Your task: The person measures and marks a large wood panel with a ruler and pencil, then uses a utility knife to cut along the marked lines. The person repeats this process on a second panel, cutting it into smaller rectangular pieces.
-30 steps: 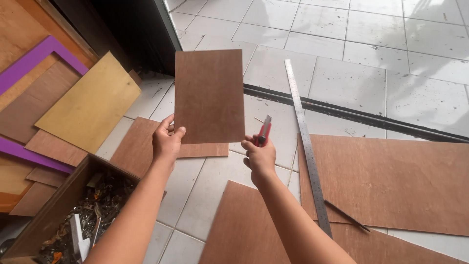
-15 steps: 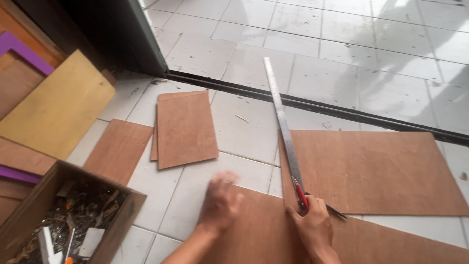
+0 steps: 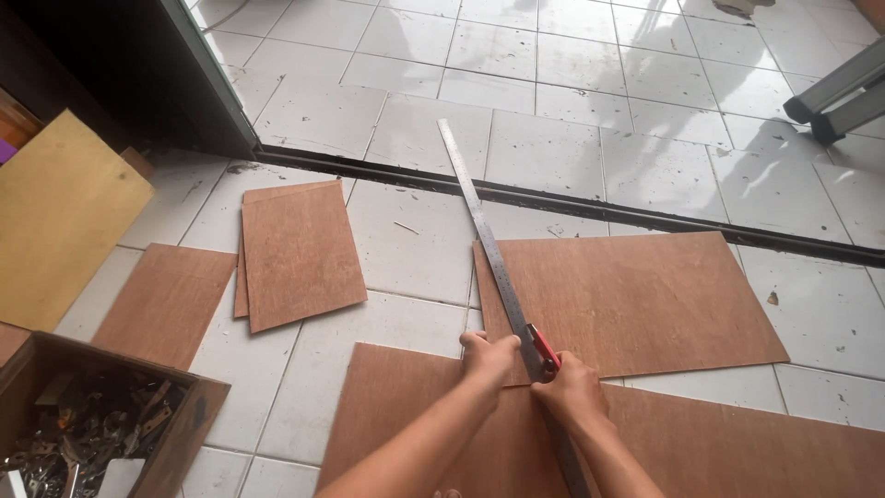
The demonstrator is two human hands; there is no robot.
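While both hands are kept low over the floor, a long metal ruler (image 3: 493, 263) is held by the left hand (image 3: 489, 355), whose fingers are curled around its edge. A red knife (image 3: 544, 349) is gripped in the closed fingers of the right hand (image 3: 573, 392), just beside the ruler. The ruler is laid slanted across the near wooden board (image 3: 737, 452) and one more board (image 3: 636, 304) behind it (its far end is on the white tiles (image 3: 572, 101)). Two small boards (image 3: 300, 254) are stacked to the left. A box of metal bits (image 3: 83, 424) is seen in the corner, near a yellow board (image 3: 60, 221).
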